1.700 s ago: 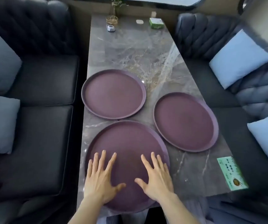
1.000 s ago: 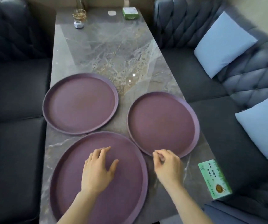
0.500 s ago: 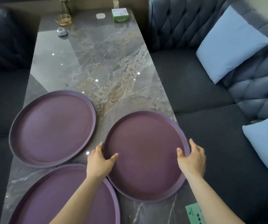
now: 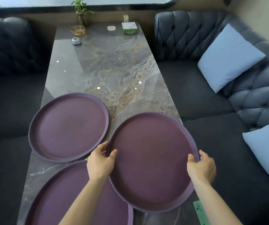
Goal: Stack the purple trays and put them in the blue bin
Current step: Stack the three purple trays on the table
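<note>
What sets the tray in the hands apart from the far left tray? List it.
1. The held tray is gripped at its rim by the left hand and right hand; the far left tray is untouched.
2. The held tray overlaps the nearest tray; the far left one does not.
Both are round and purple.

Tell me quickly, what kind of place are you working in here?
Probably a restaurant or café booth. A long marble table runs between dark tufted sofas with pale blue cushions. At its far end stand a small plant, a glass ashtray and a green box.
</note>
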Demonstrator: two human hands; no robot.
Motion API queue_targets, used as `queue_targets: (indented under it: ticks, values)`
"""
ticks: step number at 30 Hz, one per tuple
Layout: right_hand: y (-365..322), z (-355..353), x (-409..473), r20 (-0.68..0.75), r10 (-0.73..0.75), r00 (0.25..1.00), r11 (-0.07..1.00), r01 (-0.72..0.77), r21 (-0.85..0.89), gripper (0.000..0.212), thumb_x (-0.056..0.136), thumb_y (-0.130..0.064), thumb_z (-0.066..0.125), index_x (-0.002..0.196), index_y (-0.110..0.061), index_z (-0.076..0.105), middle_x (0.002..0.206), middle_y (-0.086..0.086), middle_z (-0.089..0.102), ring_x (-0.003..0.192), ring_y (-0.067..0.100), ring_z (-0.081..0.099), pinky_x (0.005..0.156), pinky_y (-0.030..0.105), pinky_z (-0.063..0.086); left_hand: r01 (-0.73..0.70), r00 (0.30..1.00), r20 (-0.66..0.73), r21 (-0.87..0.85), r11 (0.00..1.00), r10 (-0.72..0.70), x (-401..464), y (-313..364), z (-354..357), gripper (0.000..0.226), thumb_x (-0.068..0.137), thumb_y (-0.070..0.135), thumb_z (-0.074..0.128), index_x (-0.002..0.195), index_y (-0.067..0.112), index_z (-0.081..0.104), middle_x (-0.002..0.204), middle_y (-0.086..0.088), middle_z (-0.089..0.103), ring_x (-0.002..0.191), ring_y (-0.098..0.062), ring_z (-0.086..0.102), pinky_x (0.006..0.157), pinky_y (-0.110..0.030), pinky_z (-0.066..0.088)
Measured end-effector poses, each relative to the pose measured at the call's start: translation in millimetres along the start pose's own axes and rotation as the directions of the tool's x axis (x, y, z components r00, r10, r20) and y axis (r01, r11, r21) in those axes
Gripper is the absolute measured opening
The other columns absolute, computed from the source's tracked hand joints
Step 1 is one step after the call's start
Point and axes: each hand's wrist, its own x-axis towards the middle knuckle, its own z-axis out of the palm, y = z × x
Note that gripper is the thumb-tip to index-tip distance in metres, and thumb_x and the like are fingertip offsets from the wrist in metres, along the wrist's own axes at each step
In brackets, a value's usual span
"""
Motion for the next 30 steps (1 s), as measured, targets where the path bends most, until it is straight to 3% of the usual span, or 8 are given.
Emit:
queue_targets:
  ticks: [6, 14, 21, 30]
  values:
    - [-3, 16, -100, 0.028, -0.096, 0.995, 0.995, 0.094, 0.045, 0.042, 0.088, -0.022, 0.067, 0.127, -0.006, 0.063, 0.123, 0.019, 0.062, 0.114, 0.039, 0.056, 0.096, 0.044, 0.043, -0.001, 0.996, -0.093, 0.01, 1.0, 0.002, -21, -66, -89, 0.045, 0.079, 0.035, 0.073, 0.123, 0.033, 0.068, 0.106, 0.009, 0.075, 0.1, -0.015, 0.068, 0.081, -0.032, 0.046]
    - [6, 64, -230, 0.12, -0.14, 0.983, 0.99, 0.141, -0.003, 0.041, 0.083, -0.018, 0.071, 0.122, -0.008, 0.066, 0.111, 0.02, 0.063, 0.105, 0.04, 0.059, 0.09, 0.042, 0.045, 0.071, 0.99, -0.133, 0.148, 0.986, -0.051, -52, -180, -184, 0.049, 0.081, 0.034, 0.072, 0.129, 0.029, 0.064, 0.111, 0.002, 0.076, 0.106, -0.027, 0.068, 0.088, -0.039, 0.05]
    - [25, 87, -279, 0.212, -0.167, 0.963, 0.978, 0.188, -0.087, 0.056, 0.087, -0.026, 0.068, 0.139, -0.013, 0.051, 0.135, 0.014, 0.053, 0.125, 0.034, 0.049, 0.098, 0.045, 0.042, 0.065, 0.994, -0.102, 0.184, 0.981, -0.047, -67, -228, -200, 0.053, 0.082, 0.032, 0.072, 0.133, 0.028, 0.057, 0.121, 0.002, 0.068, 0.109, -0.027, 0.064, 0.085, -0.042, 0.051]
    - [26, 91, -286, 0.214, -0.19, 0.958, 0.974, 0.212, -0.085, 0.06, 0.087, -0.028, 0.067, 0.142, -0.013, 0.048, 0.139, 0.014, 0.052, 0.13, 0.033, 0.046, 0.103, 0.043, 0.039, 0.005, 0.999, -0.053, 0.18, 0.984, 0.005, -62, -240, -197, 0.058, 0.081, 0.033, 0.073, 0.135, 0.029, 0.052, 0.123, 0.001, 0.067, 0.114, -0.025, 0.062, 0.087, -0.044, 0.052]
